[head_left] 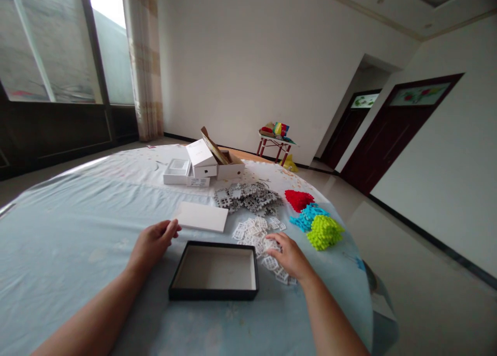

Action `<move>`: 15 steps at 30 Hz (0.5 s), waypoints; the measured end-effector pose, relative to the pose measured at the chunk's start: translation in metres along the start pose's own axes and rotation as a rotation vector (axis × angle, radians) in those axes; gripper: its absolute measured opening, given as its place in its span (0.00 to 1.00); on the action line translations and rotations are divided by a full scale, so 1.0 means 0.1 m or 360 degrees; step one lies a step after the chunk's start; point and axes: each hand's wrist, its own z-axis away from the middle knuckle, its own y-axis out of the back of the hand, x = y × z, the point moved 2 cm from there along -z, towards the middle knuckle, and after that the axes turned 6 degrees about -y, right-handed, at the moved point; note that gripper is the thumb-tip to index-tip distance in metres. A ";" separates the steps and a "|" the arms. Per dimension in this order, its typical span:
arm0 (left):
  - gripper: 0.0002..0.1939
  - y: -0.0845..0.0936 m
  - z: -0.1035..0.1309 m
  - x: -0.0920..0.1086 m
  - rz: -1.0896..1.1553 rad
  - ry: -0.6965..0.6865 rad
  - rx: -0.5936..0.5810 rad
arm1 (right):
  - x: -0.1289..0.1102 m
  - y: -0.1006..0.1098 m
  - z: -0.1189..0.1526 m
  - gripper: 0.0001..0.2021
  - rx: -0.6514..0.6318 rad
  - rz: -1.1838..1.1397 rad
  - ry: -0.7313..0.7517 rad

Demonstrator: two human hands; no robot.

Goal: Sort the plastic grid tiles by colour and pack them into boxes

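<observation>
My right hand (288,256) reaches into a pile of small white plastic grid pieces (251,233). Its thumb and fingers are curled around some of them at the pile's right side. My left hand (154,243) hovers over the cloth, left of an open box tray (213,269) with a black rim and a pale, bare inside. The left fingers are bent in toward the thumb; whether anything is between them is hidden. Just beyond that hand lies a flat white box lid (202,217).
Behind the white pile is a heap of grey grid pieces (248,196). Red (298,200), blue (309,216) and lime green (324,232) piles lie at the right edge. White boxes (201,157) are stacked at the back. A small stand (276,138) is near the wall.
</observation>
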 end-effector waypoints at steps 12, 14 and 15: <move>0.23 -0.01 0.00 -0.01 0.0078 0.0021 0.0024 | -0.21 0.12 -0.11 0.22 0.0373 -0.0573 -0.0132; 0.23 -0.01 0.00 -0.02 0.0111 0.0025 0.0030 | -0.46 0.05 -0.12 0.22 0.0305 -0.0684 -0.0064; 0.23 -0.01 0.00 -0.02 0.0127 0.0028 0.0035 | -0.60 0.00 -0.12 0.22 0.0252 -0.0725 -0.0021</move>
